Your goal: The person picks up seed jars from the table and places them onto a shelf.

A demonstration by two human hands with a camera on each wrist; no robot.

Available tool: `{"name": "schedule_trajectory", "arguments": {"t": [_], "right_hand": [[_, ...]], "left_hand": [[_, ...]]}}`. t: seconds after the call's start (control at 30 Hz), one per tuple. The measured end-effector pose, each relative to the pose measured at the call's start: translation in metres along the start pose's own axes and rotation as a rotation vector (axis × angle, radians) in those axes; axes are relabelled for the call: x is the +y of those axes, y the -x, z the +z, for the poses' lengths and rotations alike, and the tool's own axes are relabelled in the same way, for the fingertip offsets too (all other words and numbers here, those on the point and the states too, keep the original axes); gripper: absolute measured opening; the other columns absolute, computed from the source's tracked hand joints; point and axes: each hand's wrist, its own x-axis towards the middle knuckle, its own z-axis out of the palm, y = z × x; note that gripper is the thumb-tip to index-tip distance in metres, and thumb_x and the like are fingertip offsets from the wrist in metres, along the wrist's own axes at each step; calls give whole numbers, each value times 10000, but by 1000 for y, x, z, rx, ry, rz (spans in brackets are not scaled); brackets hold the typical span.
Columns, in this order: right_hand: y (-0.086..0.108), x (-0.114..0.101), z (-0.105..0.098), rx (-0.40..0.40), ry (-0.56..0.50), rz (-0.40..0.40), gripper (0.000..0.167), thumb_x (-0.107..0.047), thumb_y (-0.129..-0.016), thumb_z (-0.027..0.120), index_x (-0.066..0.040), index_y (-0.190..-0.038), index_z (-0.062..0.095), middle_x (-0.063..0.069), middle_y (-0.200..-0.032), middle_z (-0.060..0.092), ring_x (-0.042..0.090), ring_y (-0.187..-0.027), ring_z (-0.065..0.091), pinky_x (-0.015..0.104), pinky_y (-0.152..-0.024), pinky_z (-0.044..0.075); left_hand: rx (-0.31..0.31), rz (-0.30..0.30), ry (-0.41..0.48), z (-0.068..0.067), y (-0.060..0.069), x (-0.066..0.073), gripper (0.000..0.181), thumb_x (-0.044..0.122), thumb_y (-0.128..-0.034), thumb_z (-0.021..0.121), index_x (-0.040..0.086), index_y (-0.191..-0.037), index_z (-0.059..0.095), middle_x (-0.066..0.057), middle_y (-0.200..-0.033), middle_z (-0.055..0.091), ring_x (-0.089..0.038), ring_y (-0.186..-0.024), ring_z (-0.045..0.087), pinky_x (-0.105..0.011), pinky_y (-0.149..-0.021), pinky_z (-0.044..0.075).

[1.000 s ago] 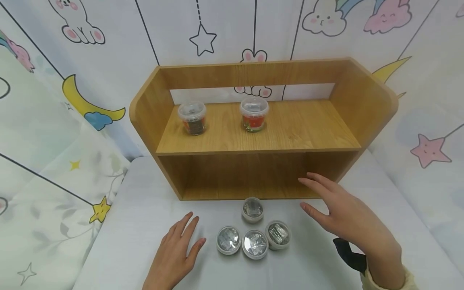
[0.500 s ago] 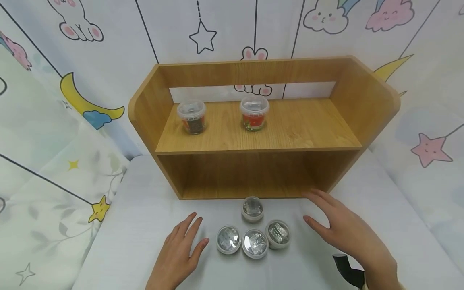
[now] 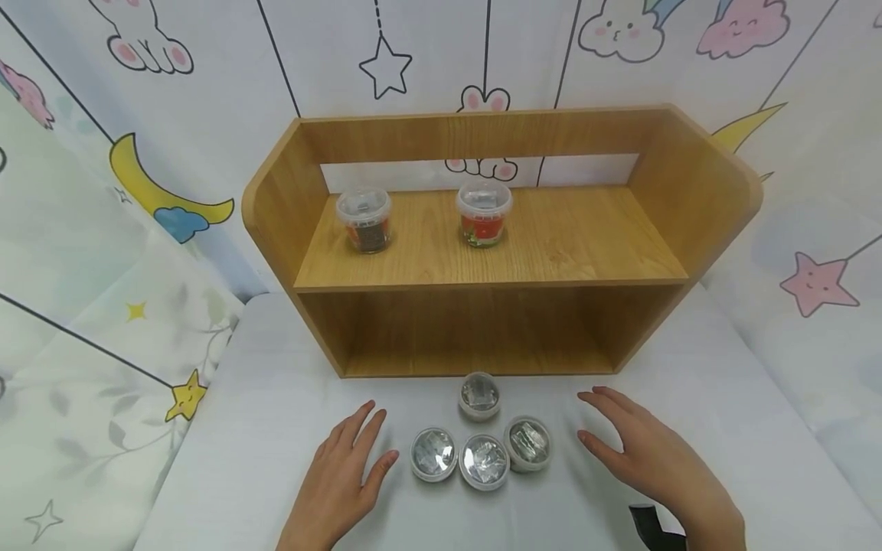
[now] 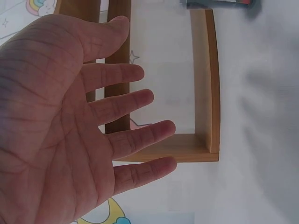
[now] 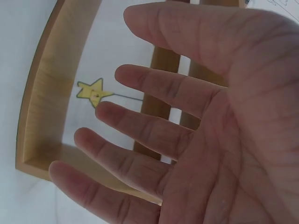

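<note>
Four would be several: on the white table, several small round tubs with clear lids stand in a cluster in the head view: a left tub, a front tub, a right tub and a back tub. My left hand hovers left of them, fingers spread, holding nothing. To their right is my right hand, also relaxed and holding nothing. Each wrist view shows a bare palm, the left palm and the right palm.
A two-tier wooden shelf stands behind the tubs. On its upper board sit a dark-filled lidded cup at the left and a red-labelled cup near the middle. Printed cloth hangs around the table.
My right hand has drawn back from the shelf's lower right edge toward the table front. My left hand has shifted slightly right. The tubs and cups stay put.
</note>
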Motion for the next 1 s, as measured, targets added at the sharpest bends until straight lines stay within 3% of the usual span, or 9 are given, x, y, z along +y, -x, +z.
{"name": "schedule_trajectory", "arguments": {"t": [0.57, 0.77, 1.0], "right_hand": [[2, -2, 7, 6, -15, 18, 496, -323, -882, 744, -126, -1315, 605, 179, -1376, 543, 390, -1254, 511, 592, -971, 436], [3, -3, 7, 9, -11, 20, 495, -315, -879, 748, -118, -1311, 609, 181, -1368, 549, 392, -1248, 516, 591, -968, 438], [2, -4, 10, -52, -16, 78, 515, -355, -877, 745, -137, -1320, 603, 179, -1384, 537, 389, -1249, 513, 598, -957, 446]], "left_hand": [[-5, 89, -15, -4, -25, -4, 562, 334, -891, 735, 66, -1359, 575, -136, -1425, 505, -353, -1248, 507, -549, -927, 476], [-55, 110, -21, -9, -40, -5, 587, 375, -900, 718, 99, -1391, 552, -109, -1446, 487, -343, -1274, 487, -547, -964, 456], [-144, 181, 76, -7, -68, -3, 602, 384, -899, 722, 114, -1406, 544, -86, -1466, 473, -292, -1312, 474, -522, -1027, 420]]}}
